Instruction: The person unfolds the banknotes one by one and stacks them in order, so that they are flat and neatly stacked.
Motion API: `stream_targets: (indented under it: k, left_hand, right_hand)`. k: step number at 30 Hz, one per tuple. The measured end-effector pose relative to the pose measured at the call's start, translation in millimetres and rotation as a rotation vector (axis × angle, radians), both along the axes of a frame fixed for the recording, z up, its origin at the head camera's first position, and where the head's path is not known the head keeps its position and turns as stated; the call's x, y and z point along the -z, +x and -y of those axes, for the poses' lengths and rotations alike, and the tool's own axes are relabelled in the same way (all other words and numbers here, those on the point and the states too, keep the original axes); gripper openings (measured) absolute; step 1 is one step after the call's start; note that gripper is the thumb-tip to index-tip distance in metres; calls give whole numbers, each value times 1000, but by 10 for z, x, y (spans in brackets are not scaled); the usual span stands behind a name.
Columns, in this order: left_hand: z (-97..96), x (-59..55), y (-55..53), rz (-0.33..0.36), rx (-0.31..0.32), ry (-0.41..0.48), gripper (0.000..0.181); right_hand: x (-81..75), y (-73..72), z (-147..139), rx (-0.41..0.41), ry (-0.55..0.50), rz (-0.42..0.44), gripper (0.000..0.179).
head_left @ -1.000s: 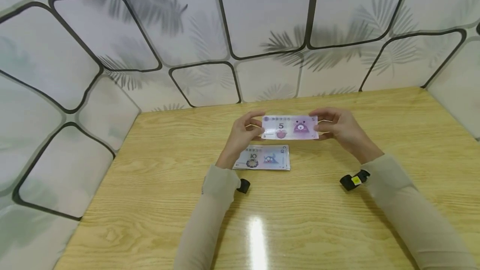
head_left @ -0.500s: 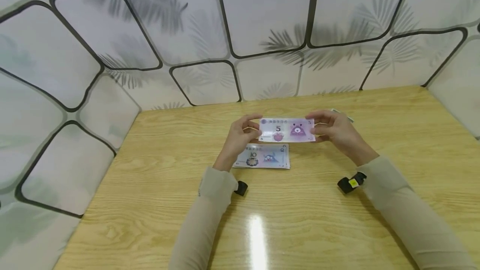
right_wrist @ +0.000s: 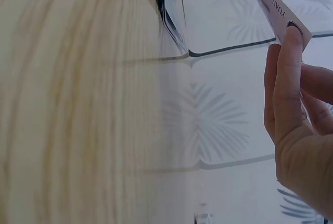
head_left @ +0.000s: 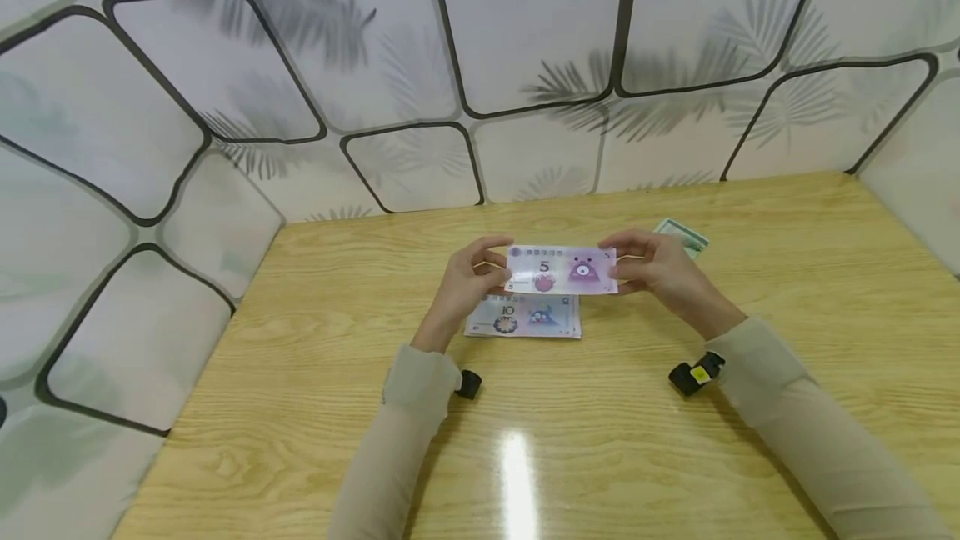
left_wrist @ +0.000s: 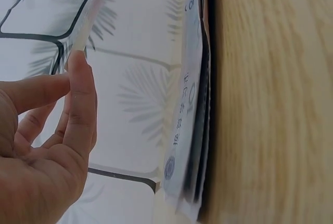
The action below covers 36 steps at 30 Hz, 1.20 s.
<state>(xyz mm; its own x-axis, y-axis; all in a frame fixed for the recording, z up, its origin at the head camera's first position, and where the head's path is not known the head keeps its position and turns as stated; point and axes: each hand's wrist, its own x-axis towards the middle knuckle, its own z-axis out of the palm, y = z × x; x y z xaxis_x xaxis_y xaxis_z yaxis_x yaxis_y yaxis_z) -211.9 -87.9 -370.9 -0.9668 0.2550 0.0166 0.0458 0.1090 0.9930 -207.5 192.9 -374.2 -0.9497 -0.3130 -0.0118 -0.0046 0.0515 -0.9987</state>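
A purple play-money note [head_left: 561,270] printed with a 5 is stretched flat between both hands, above the table. My left hand [head_left: 471,283] pinches its left end between thumb and fingers. The right end is pinched by my right hand [head_left: 660,273]. Just below the purple note, a small stack of bluish play notes [head_left: 522,325] marked 10 lies on the table, its upper edge partly covered from the head view. Seen side-on in the left wrist view, the stack [left_wrist: 190,115] has several layers, slightly fanned.
A green note [head_left: 684,236] lies on the table behind my right hand, partly hidden by it. The wood-grain table [head_left: 300,373] meets a patterned wall [head_left: 525,40] at the back and left. A black wrist strap [head_left: 696,375] hangs by the right sleeve.
Both hands have moved a little left and toward me with the purple note, which now overlaps the stack's upper edge. More of the green note has come into sight behind the right hand.
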Motion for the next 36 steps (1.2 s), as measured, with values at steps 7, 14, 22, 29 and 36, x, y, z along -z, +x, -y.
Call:
stream_targets:
  k: [7, 14, 22, 29, 36]
  left_hand:
    - [87, 36, 36, 16, 1, -19, 41]
    - [128, 54, 50, 14, 15, -3, 41]
    - [198, 11, 57, 11, 19, -49, 42]
    - [281, 6, 65, 54, 22, -85, 45]
    - [323, -9, 70, 86, 26, -144, 44]
  right_hand:
    - [32, 11, 75, -24, 10, 0, 37]
    - [42, 23, 110, -34, 35, 6, 40]
    - [14, 12, 162, -56, 30, 7, 39]
    - [3, 18, 248, -107, 28, 42, 38]
    - [17, -11, 293, -147, 78, 50, 36]
